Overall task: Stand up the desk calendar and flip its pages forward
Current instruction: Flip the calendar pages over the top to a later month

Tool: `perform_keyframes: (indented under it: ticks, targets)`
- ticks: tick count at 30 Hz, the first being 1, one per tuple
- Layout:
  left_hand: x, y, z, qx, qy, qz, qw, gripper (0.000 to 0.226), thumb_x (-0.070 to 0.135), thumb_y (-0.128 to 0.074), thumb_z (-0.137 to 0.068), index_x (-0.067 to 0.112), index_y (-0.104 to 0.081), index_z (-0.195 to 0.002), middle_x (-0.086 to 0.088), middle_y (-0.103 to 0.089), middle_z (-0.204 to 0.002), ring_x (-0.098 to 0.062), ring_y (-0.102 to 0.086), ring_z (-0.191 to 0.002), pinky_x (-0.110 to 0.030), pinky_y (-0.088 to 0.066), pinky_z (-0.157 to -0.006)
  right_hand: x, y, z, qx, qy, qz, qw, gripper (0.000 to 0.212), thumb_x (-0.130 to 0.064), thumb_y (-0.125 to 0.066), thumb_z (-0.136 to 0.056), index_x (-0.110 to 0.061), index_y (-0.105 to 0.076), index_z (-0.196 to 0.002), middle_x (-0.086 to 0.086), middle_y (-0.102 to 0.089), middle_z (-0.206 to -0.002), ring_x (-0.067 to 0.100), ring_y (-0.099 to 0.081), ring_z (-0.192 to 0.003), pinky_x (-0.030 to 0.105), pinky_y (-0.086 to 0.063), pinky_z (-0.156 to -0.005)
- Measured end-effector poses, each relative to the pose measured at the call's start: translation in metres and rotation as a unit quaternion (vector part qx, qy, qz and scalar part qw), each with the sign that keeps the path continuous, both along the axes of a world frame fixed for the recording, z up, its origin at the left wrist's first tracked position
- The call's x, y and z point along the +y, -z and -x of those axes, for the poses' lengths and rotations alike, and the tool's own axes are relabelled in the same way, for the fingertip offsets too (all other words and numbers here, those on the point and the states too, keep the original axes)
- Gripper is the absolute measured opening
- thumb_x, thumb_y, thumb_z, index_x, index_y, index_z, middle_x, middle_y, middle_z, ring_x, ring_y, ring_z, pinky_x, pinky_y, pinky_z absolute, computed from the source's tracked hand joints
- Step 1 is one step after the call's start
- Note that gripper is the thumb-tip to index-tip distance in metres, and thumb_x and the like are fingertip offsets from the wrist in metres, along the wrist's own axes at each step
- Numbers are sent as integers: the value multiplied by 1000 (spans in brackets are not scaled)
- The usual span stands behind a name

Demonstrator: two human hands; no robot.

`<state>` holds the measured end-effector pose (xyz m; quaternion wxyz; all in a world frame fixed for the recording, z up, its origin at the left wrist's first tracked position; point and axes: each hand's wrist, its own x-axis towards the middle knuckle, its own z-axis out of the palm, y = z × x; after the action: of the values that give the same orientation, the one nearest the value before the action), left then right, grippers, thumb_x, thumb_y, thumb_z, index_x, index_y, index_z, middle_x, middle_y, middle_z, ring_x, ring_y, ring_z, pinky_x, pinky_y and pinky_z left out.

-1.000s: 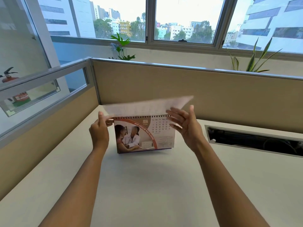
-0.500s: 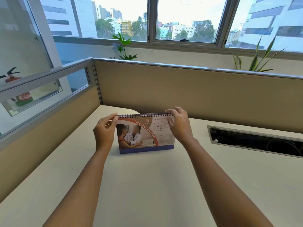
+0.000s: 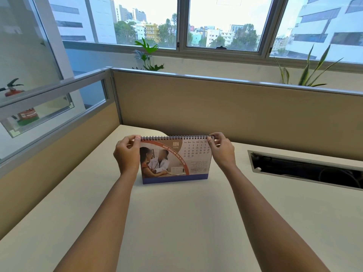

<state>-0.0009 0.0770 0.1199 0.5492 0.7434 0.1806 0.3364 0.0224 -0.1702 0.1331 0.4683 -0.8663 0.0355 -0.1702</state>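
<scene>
Upright on the desk (image 3: 176, 222), calendar (image 3: 174, 160), left hand (image 3: 126, 154) and right hand (image 3: 223, 152) pinching its top corners.

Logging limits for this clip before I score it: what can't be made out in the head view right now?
- Back of the desk calendar and any pages flipped over: hidden behind its front face.
- Small text block under the date grid: too small to read.
- Saturday column: covered by the right hand.
- Fingertips of the left hand at the spiral binding: grip on a page or the frame unclear.
- Cable slot contents: dark, cut off at right edge.
</scene>
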Motion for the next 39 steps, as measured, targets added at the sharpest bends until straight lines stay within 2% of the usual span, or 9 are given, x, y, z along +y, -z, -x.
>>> perform_keyframes:
  ticks: [4,10,18,21,24,28,32,35,39]
  targets:
    - [-2,1,-1,17,-2,-2,1000,29,32,-51,-92,9,-65,-102,-15,-67,-108,-20,-58,-93,-19,-43,-67,0,2,0,12,-15,-31,999,24,-36,-47,-95,-17,-55,-106,9,-64,-94,23,-58,-85,29,-40,-68]
    - [0,7,0,51,10,8,999,37,43,-47,-92,11,-62,-99,-16,-66,-107,-20,-57,-90,-27,-49,-70,4,3,-1,9,-17,-34,999,29,-39,-43,-96,-16,-53,-110,6,-62,-87,21,-56,-79,27,-39,-58]
    - [3,7,-1,92,37,1,995,45,49,-40,-92,13,-63,-108,-14,-67,-109,-27,-61,-99,-31,-49,-74,5,5,-3,14,-22,-31,999,32,-39,-41,-97,-14,-52,-113,13,-66,-98,28,-60,-91,37,-46,-77]
    - [2,7,-1,96,32,8,995,46,50,-39,-92,14,-64,-106,-14,-67,-109,-27,-60,-100,-30,-46,-74,5,4,-4,10,-24,-39,999,31,-39,-41,-96,-14,-52,-112,10,-65,-97,27,-60,-90,34,-45,-74]
    - [-2,7,-1,90,23,7,996,44,48,-39,-93,14,-63,-107,-14,-66,-109,-19,-53,-92,-26,-42,-70,5,5,-5,6,-21,-44,999,31,-39,-41,-96,-15,-53,-111,6,-63,-92,25,-59,-87,32,-44,-72]
    - [-4,7,0,84,22,6,996,43,48,-38,-94,14,-62,-105,-14,-67,-107,-18,-51,-88,-25,-41,-69,4,6,-7,12,-19,-41,999,28,-38,-41,-96,-16,-53,-111,6,-63,-91,24,-58,-85,29,-39,-70]
    - [-4,10,0,86,29,5,996,43,49,-37,-94,16,-61,-106,-12,-67,-106,-17,-52,-88,-18,-39,-61,3,7,-6,13,-30,-32,999,27,-34,-41,-97,-17,-50,-116,5,-63,-94,24,-59,-88,31,-44,-71]
    - [-7,12,2,76,36,10,996,42,46,-36,-95,16,-60,-111,-13,-66,-109,-17,-53,-89,-23,-45,-69,4,8,-2,7,-32,-38,999,29,-34,-41,-98,-19,-49,-121,7,-65,-97,24,-61,-89,36,-50,-74]
    - [-8,13,5,65,24,12,998,39,40,-37,-96,14,-58,-117,-14,-65,-116,-20,-55,-98,-23,-42,-74,4,11,2,-7,-31,-53,998,31,-31,-43,-97,-17,-46,-125,5,-64,-100,20,-61,-89,32,-49,-74]
